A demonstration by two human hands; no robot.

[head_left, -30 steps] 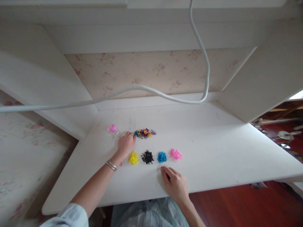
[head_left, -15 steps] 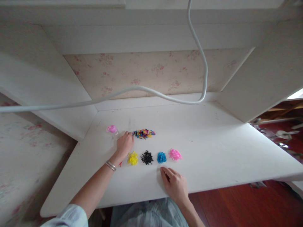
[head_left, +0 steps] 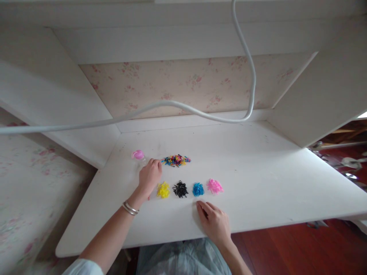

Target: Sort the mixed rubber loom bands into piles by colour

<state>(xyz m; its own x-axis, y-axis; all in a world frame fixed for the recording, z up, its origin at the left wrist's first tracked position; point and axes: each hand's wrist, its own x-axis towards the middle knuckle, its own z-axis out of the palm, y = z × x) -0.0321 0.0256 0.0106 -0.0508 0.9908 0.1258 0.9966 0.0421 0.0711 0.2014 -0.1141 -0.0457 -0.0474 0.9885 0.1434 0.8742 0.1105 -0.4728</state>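
My left hand (head_left: 150,175), with a bracelet at the wrist, has its fingers pinched at the left end of a mixed pile of small elastic bands (head_left: 175,160). Anything between those fingertips is too small to make out. Nearer me lie separate heaps of yellow bands (head_left: 163,190), black bands (head_left: 180,189), blue bands (head_left: 198,189) and pink bands (head_left: 215,186). A bit of red (head_left: 148,198) shows beside my left wrist, the rest hidden by it. Below the blue heap, my right hand (head_left: 215,222) rests loosely curled on the tabletop, with nothing visible in it.
A clear container with a pink top (head_left: 138,154) lies behind my left hand. The white table (head_left: 258,183) has raised side panels and a back board. A thick white cable (head_left: 172,103) hangs across the view above it.
The camera view has shifted slightly. My left hand stays at the left end of the mixed pile, its fingers turned a little. My right hand keeps its place and curl.
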